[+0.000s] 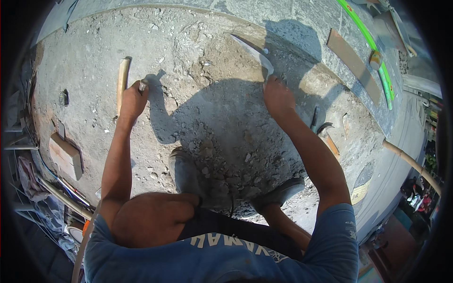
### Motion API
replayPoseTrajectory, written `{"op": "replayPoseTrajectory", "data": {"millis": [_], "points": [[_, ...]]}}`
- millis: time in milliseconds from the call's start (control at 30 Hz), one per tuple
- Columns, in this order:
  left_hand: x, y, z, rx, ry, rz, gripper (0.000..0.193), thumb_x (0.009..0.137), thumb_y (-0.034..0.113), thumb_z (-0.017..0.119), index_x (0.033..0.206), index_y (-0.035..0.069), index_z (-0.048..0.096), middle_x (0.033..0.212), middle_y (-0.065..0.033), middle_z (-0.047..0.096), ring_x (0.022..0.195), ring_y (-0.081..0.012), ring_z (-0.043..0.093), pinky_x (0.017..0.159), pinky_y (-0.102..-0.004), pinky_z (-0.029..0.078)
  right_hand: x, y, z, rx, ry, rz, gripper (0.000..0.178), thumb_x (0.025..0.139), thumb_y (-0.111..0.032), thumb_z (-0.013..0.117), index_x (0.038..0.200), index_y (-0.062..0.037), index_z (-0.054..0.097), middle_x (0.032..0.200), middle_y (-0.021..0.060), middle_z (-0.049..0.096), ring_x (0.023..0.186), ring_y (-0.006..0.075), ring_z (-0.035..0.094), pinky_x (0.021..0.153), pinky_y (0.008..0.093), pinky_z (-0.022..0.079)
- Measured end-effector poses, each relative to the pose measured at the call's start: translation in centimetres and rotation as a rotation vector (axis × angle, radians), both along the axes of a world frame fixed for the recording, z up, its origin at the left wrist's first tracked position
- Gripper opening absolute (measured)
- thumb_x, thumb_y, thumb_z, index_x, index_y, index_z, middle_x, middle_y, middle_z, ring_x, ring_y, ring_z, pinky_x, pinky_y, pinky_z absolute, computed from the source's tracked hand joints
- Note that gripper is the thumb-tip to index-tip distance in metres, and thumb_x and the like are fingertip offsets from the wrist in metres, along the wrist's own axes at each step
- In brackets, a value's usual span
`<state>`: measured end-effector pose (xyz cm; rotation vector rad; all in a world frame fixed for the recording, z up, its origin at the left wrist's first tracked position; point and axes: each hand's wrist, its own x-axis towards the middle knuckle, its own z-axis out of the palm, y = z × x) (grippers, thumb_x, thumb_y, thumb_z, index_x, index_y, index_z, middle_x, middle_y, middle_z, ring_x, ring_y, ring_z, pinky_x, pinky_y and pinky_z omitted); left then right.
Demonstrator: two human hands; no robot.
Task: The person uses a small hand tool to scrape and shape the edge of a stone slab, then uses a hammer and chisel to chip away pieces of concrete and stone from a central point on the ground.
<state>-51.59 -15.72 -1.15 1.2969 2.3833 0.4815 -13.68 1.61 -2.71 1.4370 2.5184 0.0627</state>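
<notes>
My right hand is closed round the handle of a trowel. Its long pale blade points away and to the left, low over the dusty, broken concrete ground. My left hand is curled shut near the ground. A small pale end of something pokes out by the thumb; the rest is hidden in the fist, so its kind does not show. Right beside this hand, on its left, lies a wooden stick. My shadow falls over the ground between both hands.
Loose rubble lies round my shoes. A pale block is at the left. At the right lie a hammer with an orange-brown handle, a brown board, a bright green strip and a green-handled mallet.
</notes>
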Motion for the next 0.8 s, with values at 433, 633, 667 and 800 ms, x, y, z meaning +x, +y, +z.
{"op": "replayPoseTrajectory", "data": {"millis": [433, 633, 667, 800], "points": [[0.2, 0.2, -0.5, -0.068, 0.017, 0.000, 0.021, 0.088, 0.018, 0.063, 0.091, -0.002, 0.058, 0.070, -0.0246, 0.061, 0.068, -0.0408, 0.063, 0.062, -0.0448, 0.048, 3.7, 2.3, 3.7, 0.088, -0.046, 0.043, 0.011, 0.088, -0.014, 0.054, 0.093, -0.0044, 0.053, 0.092, 0.0141, 0.064, 0.076, 0.0282, 0.069, 0.063, 0.0353, 0.058], [-0.4, -1.6, -2.2, 0.188, 0.044, -0.063, 0.024, 0.087, 0.012, 0.062, 0.106, -0.002, 0.060, 0.092, -0.0239, 0.065, 0.084, -0.0393, 0.064, 0.073, -0.0434, 0.051, 4.1, -3.4, 0.8, -0.027, 0.057, 0.046, 0.018, 0.089, -0.020, 0.057, 0.099, -0.0044, 0.055, 0.083, 0.0126, 0.065, 0.073, 0.0287, 0.068, 0.064, 0.0382, 0.057], [-0.5, -1.7, -2.4, 0.210, 0.078, -0.066, 0.026, 0.087, 0.011, 0.062, 0.109, -0.002, 0.059, 0.097, -0.0238, 0.064, 0.088, -0.0394, 0.063, 0.077, -0.0431, 0.050, 5.0, -4.6, 1.3, -0.051, 0.052, 0.111, 0.018, 0.087, -0.019, 0.058, 0.097, -0.0040, 0.056, 0.083, 0.0124, 0.065, 0.074, 0.0284, 0.068, 0.064, 0.0377, 0.057], [-0.3, -2.2, -3.2, 0.276, 0.116, -0.065, 0.030, 0.088, 0.011, 0.060, 0.116, -0.002, 0.059, 0.102, -0.0232, 0.061, 0.093, -0.0400, 0.061, 0.081, -0.0442, 0.049, 9.1, -8.7, 3.1, -0.231, -0.019, 0.217, 0.027, 0.087, -0.017, 0.057, 0.109, -0.0017, 0.056, 0.093, 0.0132, 0.065, 0.077, 0.0270, 0.069, 0.066, 0.0377, 0.057]]}}
